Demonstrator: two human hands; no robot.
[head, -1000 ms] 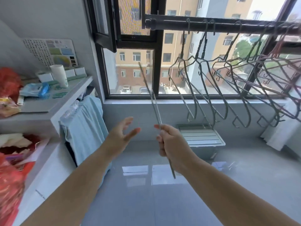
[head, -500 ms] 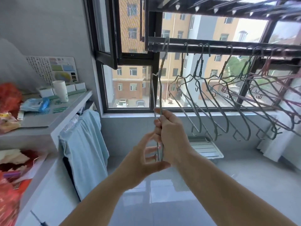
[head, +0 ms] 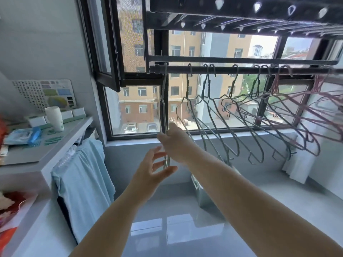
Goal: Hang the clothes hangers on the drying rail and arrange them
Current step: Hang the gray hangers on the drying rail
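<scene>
Metal hanger (head: 163, 108) in right hand (head: 173, 140) at end of rail (head: 222, 69), gap beside

- leftmost wire hanger (head: 164, 84): thin bare metal wire, grey, dull sheen
- drying rail (head: 222, 69): dark metal tube, matt, smooth
- grey-green hangers (head: 208, 86): wire, looks coated, grey-green, smooth, twisted at the necks
- pink hangers (head: 276, 82): same wire type, pink coating, blurred at the far right
- floor (head: 185, 230): pale grey tile, very glossy, mirrors the window
- light blue cloth (head: 83, 182): soft fabric, matt, creased
- cup (head: 54, 118): white, looks like paper, matt
- surface (head: 61, 140): white board, smooth, matt
- window frame (head: 118, 52): dark metal, satin
- wall (head: 46, 34): grey, matt, smooth
</scene>
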